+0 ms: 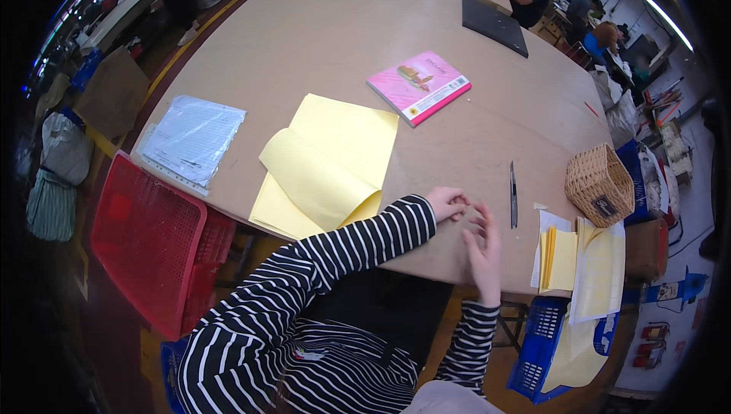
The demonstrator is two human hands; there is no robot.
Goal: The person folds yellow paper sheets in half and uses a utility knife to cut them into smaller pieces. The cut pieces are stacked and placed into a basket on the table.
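My left hand point(448, 203) is over the near edge of the table, its fingers curled in; whatever they may pinch is too small to make out. Close beside it, my right hand point(484, 250) is raised with bent fingers spread apart and nothing visible in them. Left of my hands lie large yellow sheets point(346, 128), the top one curling over near my left sleeve. A pink notebook or pack point(420, 87) with a picture on its cover rests farther back. To the right of my hands, a slim dark cutter knife point(513, 195) lies on the brown tabletop point(304, 41).
At the right edge are a wicker basket point(599, 186), folded yellow papers point(561, 259) and printed sheets point(601, 277). Below them hangs a blue crate point(537, 345). A red crate point(148, 239) and plastic-covered papers point(194, 136) are at left. A black board point(493, 24) lies far back, near another person.
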